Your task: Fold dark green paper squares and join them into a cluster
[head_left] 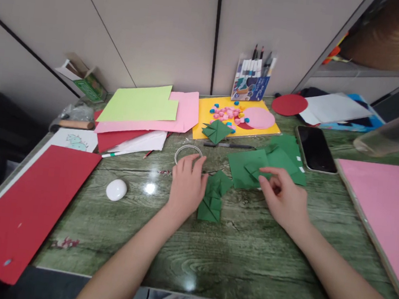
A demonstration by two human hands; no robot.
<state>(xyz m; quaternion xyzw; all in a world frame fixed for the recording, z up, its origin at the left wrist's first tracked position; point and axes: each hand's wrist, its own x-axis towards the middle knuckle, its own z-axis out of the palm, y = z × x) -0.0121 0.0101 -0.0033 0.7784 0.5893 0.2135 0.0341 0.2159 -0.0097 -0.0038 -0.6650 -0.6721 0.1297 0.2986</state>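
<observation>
My left hand [187, 184] covers the left edge of the folded dark green paper piece [214, 196], so I cannot tell how its folds lie there. My right hand [282, 198] hides part of the flat dark green paper sheets [254, 167] beneath its fingers. The large pink paper sheet [385, 214] runs off the right edge, and the big red paper sheet [25, 207] is cut at the lower left. The clear bottle [393, 134] at the right is blurred. The lettering on the blue marker pack [251, 86] is too small to read.
</observation>
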